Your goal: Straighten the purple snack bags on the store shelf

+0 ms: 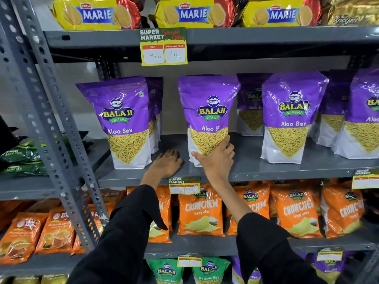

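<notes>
Purple Balaji Aloo Sev bags stand upright in a row on the grey middle shelf (266, 169). The left bag (125, 119) is at the shelf's left end. My right hand (215, 158) grips the lower front of the middle bag (208, 111), thumb on its left side, fingers around its right. My left hand (167, 162) lies flat, palm down, on the bare shelf between the left and middle bags, holding nothing. A third front bag (291, 117) stands to the right, with more purple bags behind and further right.
A yellow price tag (164, 48) hangs from the upper shelf, which holds yellow Marie biscuit packs (192, 13). Orange Crunchem bags (201, 210) fill the shelf below. A perforated grey upright (51, 119) runs down the left. Green tea packs (22, 158) lie on the neighbouring rack.
</notes>
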Demonstrator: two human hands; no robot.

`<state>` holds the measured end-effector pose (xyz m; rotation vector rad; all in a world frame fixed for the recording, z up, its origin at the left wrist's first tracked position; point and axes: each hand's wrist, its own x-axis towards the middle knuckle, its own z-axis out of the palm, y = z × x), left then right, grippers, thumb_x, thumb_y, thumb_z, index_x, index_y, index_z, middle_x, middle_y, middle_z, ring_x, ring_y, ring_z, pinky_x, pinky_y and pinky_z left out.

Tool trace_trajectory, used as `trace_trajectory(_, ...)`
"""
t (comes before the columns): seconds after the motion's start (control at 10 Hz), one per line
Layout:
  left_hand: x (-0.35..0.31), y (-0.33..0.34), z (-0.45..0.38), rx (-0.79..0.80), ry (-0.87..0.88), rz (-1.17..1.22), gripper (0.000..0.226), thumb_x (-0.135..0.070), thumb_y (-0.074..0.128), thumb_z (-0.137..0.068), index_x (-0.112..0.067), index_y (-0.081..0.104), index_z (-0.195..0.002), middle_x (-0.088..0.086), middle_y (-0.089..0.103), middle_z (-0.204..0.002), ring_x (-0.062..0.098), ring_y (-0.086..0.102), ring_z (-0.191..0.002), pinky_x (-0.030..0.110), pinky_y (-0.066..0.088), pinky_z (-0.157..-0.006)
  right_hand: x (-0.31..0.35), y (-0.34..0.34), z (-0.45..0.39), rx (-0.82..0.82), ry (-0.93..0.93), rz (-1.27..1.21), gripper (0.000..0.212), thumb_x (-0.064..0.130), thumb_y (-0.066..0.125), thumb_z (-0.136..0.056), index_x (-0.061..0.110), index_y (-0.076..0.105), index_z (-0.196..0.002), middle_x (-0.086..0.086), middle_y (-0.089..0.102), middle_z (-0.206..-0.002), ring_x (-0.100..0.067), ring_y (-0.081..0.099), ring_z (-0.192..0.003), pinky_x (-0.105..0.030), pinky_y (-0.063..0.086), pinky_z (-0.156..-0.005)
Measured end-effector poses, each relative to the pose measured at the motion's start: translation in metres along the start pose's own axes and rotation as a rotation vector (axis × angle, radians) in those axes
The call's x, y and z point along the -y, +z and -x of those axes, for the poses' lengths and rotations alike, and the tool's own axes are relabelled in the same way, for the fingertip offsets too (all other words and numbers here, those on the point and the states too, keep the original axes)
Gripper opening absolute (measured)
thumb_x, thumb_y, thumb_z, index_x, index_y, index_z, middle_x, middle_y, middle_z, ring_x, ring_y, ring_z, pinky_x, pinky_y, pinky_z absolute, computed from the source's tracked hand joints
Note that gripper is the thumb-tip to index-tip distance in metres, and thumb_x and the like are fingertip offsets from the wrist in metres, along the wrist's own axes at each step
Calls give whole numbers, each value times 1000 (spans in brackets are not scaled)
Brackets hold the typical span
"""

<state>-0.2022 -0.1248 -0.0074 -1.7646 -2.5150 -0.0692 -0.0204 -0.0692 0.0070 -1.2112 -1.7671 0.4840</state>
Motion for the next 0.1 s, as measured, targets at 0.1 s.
trace_trajectory(0.1,-2,-1,1,-13,3,11,55,-40,21,-103,-11,36,-148,11,25,-163,29,21,-151,52,19,-121,3,-2,2,0,10,-8,131,69,80,-63,8,11,-156,-18,35,-148,-36,39,-135,-50,43,-104)
